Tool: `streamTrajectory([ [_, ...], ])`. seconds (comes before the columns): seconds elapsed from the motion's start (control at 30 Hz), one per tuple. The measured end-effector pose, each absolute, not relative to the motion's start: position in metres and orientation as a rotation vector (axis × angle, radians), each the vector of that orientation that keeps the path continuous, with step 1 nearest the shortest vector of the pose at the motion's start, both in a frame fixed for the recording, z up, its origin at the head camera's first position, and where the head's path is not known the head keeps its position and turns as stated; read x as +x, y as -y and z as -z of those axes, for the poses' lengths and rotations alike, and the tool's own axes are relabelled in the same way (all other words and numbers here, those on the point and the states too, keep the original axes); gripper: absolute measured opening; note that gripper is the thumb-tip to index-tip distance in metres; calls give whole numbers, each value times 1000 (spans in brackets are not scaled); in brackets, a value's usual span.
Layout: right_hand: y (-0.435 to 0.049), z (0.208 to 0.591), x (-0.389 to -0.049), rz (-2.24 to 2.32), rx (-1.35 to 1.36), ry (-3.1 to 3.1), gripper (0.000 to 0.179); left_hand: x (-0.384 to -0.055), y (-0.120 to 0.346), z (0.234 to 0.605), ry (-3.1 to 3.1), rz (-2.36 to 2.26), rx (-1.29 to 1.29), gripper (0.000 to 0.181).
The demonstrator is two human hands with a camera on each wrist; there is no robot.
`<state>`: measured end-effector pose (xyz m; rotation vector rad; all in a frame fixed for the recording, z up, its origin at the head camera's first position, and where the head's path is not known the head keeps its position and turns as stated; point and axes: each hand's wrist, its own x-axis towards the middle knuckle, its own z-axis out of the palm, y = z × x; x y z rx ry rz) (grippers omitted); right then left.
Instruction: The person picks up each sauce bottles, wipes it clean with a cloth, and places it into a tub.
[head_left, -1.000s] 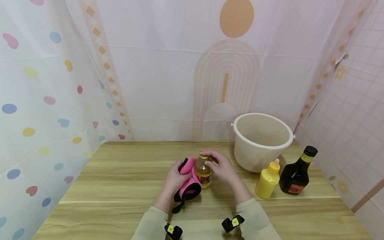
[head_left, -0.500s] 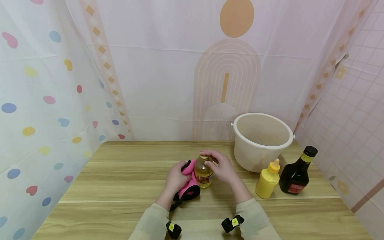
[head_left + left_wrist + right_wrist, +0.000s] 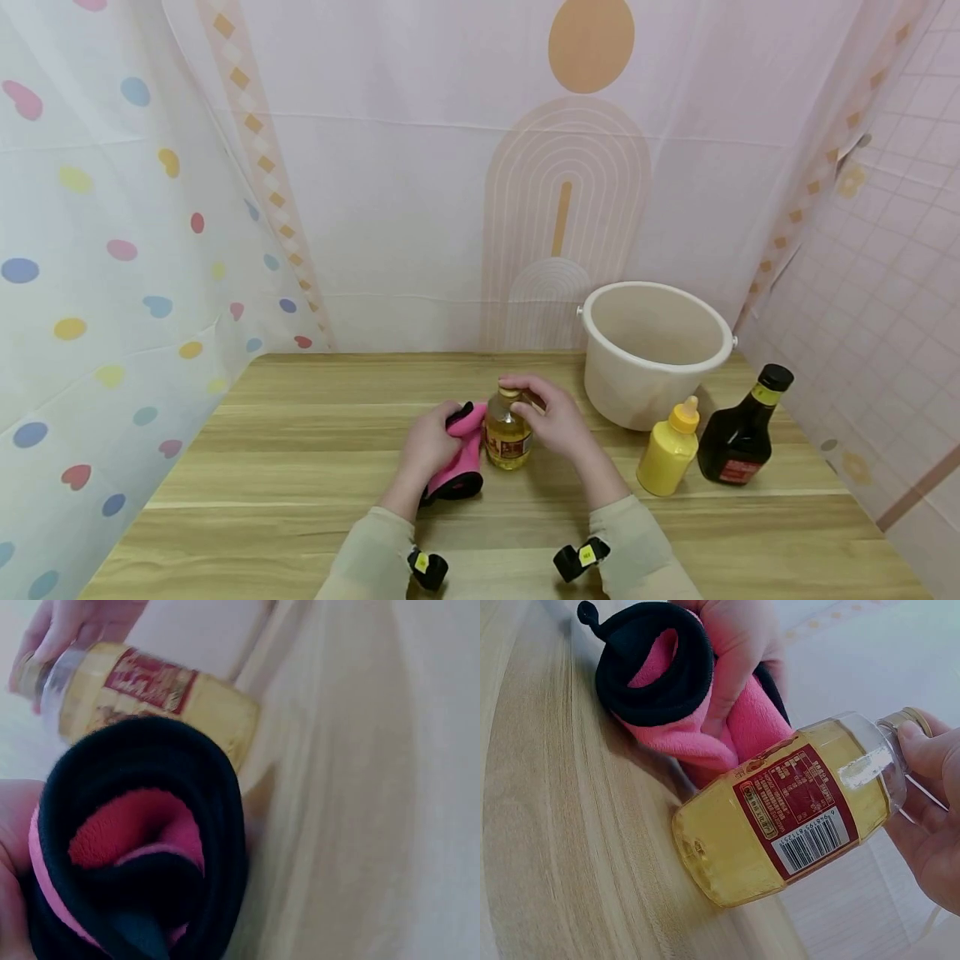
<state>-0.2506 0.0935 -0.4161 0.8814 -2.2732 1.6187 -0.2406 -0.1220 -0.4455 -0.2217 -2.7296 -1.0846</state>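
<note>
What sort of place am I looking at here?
Probably a small staged work corner rather than a working kitchen: patterned sheets screen off a wood-grain table, and a cream bucket stands near a yellow squeeze bottle on it.

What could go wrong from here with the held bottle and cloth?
The right hand holds the bottle only near its top, so a push from the cloth could tip it.
The cloth is bunched in the left hand, so a fold might slip loose.
The yellow squeeze bottle stands beside the right forearm; a wide swing might knock it over.
</note>
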Motion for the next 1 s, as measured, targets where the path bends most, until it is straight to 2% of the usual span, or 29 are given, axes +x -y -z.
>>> streamTrajectory([
  [0.23,-93,415,-250,-1615,854,2299,30,-239,130,430,2657,1155,-137,39],
  [0.37,-93,415,-250,-1618,864,2295,30,-236,130,416,2575,1194,-141,35],
  [0.57,-94,416,-252,-1630,899,2261,30,-226,121,396,2475,1237,-173,42],
  [0.83,-94,415,-251,-1630,863,2268,29,-221,106,394,2344,1189,-399,46],
  [1.0,-94,415,-251,-1620,864,2267,28,-224,100,400,2284,1093,-495,36],
])
